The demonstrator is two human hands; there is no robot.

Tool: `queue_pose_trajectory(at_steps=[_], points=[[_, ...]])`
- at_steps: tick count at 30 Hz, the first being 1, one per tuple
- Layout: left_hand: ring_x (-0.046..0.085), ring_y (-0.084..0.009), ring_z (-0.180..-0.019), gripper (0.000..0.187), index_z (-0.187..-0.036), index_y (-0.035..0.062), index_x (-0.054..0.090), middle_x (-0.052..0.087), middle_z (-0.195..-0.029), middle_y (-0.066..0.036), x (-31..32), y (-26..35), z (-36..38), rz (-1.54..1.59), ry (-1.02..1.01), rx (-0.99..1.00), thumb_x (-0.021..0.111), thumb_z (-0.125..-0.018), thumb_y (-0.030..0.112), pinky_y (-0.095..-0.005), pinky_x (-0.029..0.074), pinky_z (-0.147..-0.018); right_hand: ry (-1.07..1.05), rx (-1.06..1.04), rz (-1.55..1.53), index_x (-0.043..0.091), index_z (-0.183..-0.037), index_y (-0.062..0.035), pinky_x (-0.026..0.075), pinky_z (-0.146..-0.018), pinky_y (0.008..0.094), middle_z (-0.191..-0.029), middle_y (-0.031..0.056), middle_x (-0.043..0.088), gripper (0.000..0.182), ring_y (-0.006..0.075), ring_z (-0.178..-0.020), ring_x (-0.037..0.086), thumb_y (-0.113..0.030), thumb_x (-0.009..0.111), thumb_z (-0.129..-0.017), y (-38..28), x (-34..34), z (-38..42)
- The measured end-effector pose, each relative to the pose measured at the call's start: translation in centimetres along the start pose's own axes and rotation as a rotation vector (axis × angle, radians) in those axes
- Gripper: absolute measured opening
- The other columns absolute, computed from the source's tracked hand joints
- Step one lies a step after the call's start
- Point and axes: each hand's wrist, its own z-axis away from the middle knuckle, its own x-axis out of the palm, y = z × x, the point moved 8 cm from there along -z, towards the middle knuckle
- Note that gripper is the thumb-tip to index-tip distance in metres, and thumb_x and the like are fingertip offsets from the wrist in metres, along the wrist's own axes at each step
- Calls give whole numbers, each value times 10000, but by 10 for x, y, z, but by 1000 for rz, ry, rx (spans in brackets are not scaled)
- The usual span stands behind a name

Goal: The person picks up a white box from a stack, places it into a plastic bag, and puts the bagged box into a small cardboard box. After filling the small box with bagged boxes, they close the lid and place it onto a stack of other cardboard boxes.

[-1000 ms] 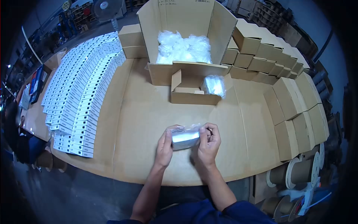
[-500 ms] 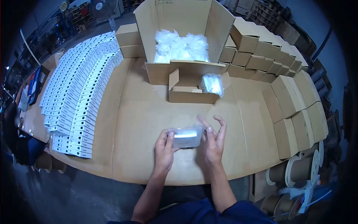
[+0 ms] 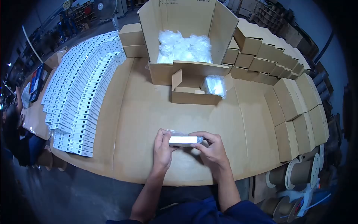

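A small flat packet in clear plastic (image 3: 183,140) is held level between both hands over the cardboard-covered table, its white edge facing me. My left hand (image 3: 163,148) grips its left end, thumb on top. On the right end, my right hand (image 3: 213,148) pinches it between thumb and fingers. Beyond the hands stands an open small carton (image 3: 195,98) with a plastic-wrapped bundle (image 3: 215,86) at its right side. Behind that, a large open box (image 3: 161,73) holds many clear plastic-wrapped pieces (image 3: 184,48).
Rows of white labelled boxes (image 3: 80,89) cover the table's left side. Closed brown cartons (image 3: 294,97) are stacked at the right and back right. Cable spools (image 3: 304,171) stand below the right edge. Another person (image 3: 16,127) is at the far left.
My right hand has moved in and closed on the packet's right end. The packet has tilted, now showing its narrow white edge. The other person shows more at the left.
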Motion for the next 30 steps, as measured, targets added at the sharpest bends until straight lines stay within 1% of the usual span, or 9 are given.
queue_pose_trajectory(at_steps=[1,5,8,11,17,20,24,28,30], points=[[708,-264,-1012,167,-1043,88,428,640,-1106,-148,0,1,0,-19,-5,-7,434,-1116,239,-443,646,-844,-11,22,-24,745,-1140,21,575,-870,313,-1045,124,783,298,170,-945,729,7,791,-846,4,1,1],[695,-266,-1084,361,-1421,20,414,639,-1145,-159,19,26,8,-63,-152,17,476,-1101,174,-415,639,-883,53,-21,-87,753,-1115,15,549,-963,349,-1148,136,762,297,223,-1087,707,4,801,-822,9,-3,0],[666,-235,-1139,445,-1472,-15,444,641,-1178,-151,25,31,10,-311,-429,127,566,-1057,88,-371,626,-927,99,-238,133,748,-1081,4,521,-1026,382,-1238,131,730,289,281,-1212,655,-4,808,-798,-18,-13,-1],[648,-184,-1125,341,-1318,-53,583,653,-1186,-123,17,27,3,-386,-420,78,659,-996,30,-321,580,-961,71,-337,351,732,-1078,-32,519,-1026,406,-1247,114,717,313,342,-1217,629,-20,815,-777,-31,-17,-4],[649,-155,-1049,304,-1228,-46,638,673,-1123,-85,32,50,-10,-696,-436,180,726,-948,34,-293,506,-958,-147,-405,716,704,-1000,-55,567,-820,420,-1015,85,721,257,302,-933,697,-18,816,-772,-57,-8,-14],[643,-198,-1151,354,-1266,-19,602,636,-1170,-100,30,50,-22,-642,-431,109,719,-932,-28,-301,564,-949,-217,-411,763,657,-1009,-55,578,-750,419,-958,99,676,229,301,-839,691,13,757,-815,-61,-9,-25],[554,-223,-1289,544,-1400,31,486,540,-1343,-113,31,71,-43,-355,-326,233,736,-918,9,-331,568,-944,-79,-471,625,633,-990,-19,582,-687,390,-932,128,660,212,308,-774,692,35,753,-824,-71,-30,-46],[616,-279,-1140,468,-1349,71,578,607,-1204,-133,34,89,-63,-1064,-234,378,723,-904,72,-390,523,-956,276,-508,655,624,-959,-3,549,-632,369,-898,120,638,180,249,-724,675,50,757,-848,-87,-62,-68],[614,-307,-1118,466,-1336,65,598,617,-1171,-141,53,82,-71,-1265,-306,701,730,-888,76,-413,504,-965,390,-533,699,618,-959,-4,542,-625,377,-892,120,630,186,255,-712,666,46,759,-848,-86,-71,-79]])
